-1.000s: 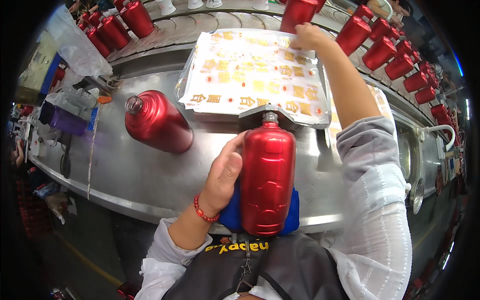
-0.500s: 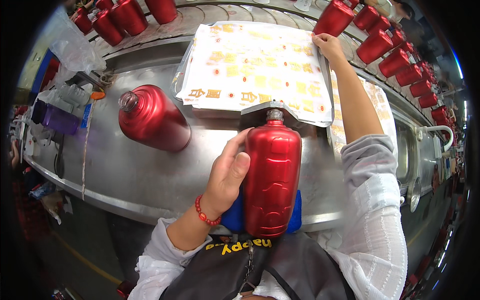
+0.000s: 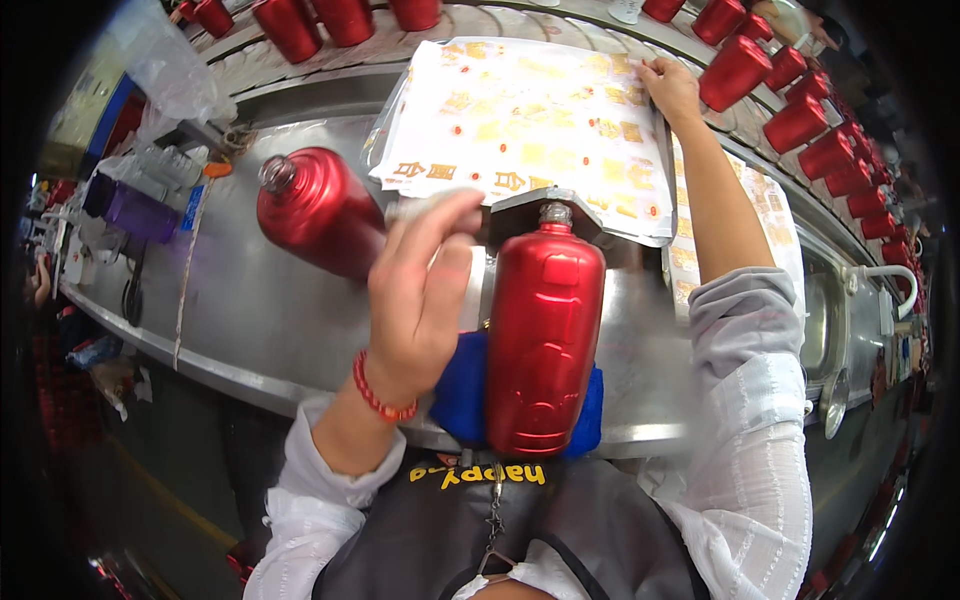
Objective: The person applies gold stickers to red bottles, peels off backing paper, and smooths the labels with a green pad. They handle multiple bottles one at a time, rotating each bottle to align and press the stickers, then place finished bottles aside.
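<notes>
Red bottle [image 3: 545, 340] lay mid-frame on blue cloth [image 3: 462, 385], unlabelled; left hand [image 3: 425, 290] hovered, grip apart. Right hand [image 3: 672, 88] pinched sticker sheet [image 3: 520, 120], upper right.

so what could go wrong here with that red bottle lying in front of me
The glossy red metal bottle lies on a blue cloth pad at the steel counter's edge, and the left hand is off it, so it might roll or slip toward the lap. The right hand stretches to the far corner of the sheet of gold stickers, which could crease or tear.
</notes>
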The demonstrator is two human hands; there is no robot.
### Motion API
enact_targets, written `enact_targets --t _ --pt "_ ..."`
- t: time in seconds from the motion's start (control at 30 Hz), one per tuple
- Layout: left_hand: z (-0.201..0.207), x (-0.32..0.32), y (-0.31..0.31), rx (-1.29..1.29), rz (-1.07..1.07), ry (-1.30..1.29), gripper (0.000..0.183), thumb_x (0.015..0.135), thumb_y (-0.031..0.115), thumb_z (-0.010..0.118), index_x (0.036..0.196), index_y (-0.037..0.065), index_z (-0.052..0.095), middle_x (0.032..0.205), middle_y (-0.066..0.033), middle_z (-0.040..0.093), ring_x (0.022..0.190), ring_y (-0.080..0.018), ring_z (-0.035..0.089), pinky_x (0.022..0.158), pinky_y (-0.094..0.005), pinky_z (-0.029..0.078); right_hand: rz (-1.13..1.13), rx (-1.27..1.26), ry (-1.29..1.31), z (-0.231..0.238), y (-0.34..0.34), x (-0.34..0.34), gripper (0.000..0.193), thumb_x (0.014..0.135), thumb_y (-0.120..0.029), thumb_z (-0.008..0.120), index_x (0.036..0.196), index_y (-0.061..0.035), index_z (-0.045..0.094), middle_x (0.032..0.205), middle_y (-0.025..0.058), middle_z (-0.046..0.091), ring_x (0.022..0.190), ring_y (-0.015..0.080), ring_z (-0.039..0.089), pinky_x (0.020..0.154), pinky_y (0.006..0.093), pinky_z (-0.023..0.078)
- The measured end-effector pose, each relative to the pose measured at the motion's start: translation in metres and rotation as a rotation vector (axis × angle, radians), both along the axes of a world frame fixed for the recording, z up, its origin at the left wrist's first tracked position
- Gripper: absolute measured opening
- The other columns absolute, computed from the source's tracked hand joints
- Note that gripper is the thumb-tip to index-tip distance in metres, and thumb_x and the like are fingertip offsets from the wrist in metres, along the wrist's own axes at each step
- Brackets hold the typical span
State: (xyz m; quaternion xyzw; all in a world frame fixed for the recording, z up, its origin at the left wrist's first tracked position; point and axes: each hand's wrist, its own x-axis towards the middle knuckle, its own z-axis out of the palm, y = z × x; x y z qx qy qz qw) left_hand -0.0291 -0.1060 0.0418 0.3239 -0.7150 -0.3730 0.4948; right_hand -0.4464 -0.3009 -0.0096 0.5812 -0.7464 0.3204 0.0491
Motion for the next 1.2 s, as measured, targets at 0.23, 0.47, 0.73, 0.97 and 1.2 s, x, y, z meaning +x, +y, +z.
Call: enact_targets --t 0.23,0.47,0.73,0.97,1.2 --pt "-0.013 -0.055 -0.113 -0.134 0.201 -0.784 0.037 0.102 0.029 0.046 0.114 0.002 0.068 0.102 -0.0246 0.068 0.103 -0.0417 0.062 0.088 -0.0492 0.047 -0.035 0.010 0.026 -0.011 -0.006 -0.003 0.036 0.090 -0.042 0.068 0.096 -0.0078 0.076 0.081 0.0084 0.073 0.075 0.0235 0.069 0.074 0.0372 0.051" --pt "-0.018 -0.051 -0.123 -0.024 0.241 -1.221 0.045 0.101 0.038 0.041 0.103 0.010 0.076 0.104 -0.0189 0.073 0.103 -0.0347 0.067 0.103 -0.0533 0.037 -0.007 -0.021 -0.013 -0.015 -0.005 -0.006 0.033 0.090 -0.040 0.067 0.095 -0.0082 0.075 0.081 0.0084 0.073 0.078 0.0246 0.069 0.075 0.0373 0.051" --pt "-0.011 -0.086 -0.166 -0.056 0.246 -1.306 0.045 0.103 0.043 0.047 0.125 0.011 0.070 0.134 -0.0132 0.064 0.132 -0.0313 0.050 0.111 -0.0534 0.031 0.005 -0.047 -0.132 -0.011 0.002 0.004 0.032 0.090 -0.039 0.067 0.098 -0.0089 0.075 0.082 0.0086 0.073 0.078 0.0254 0.069 0.077 0.0373 0.051" --pt "-0.005 -0.096 -0.178 0.128 0.284 -1.528 0.050 0.104 0.047 0.043 0.124 0.012 0.072 0.137 -0.0100 0.063 0.132 -0.0325 0.051 0.113 -0.0550 0.028 -0.009 -0.114 -0.108 -0.016 0.004 -0.006 0.032 0.089 -0.037 0.067 0.095 -0.0071 0.076 0.084 0.0132 0.073 0.081 0.0312 0.070 0.078 0.0402 0.052" --pt "-0.014 -0.106 -0.187 0.108 0.326 -1.482 0.049 0.104 0.048 0.043 0.128 0.015 0.070 0.139 -0.0070 0.062 0.134 -0.0308 0.048 0.111 -0.0544 0.027 0.005 -0.088 -0.145 -0.016 0.006 -0.005 0.034 0.091 -0.040 0.067 0.095 -0.0070 0.074 0.079 0.0094 0.071 0.074 0.0234 0.067 0.074 0.0360 0.050"
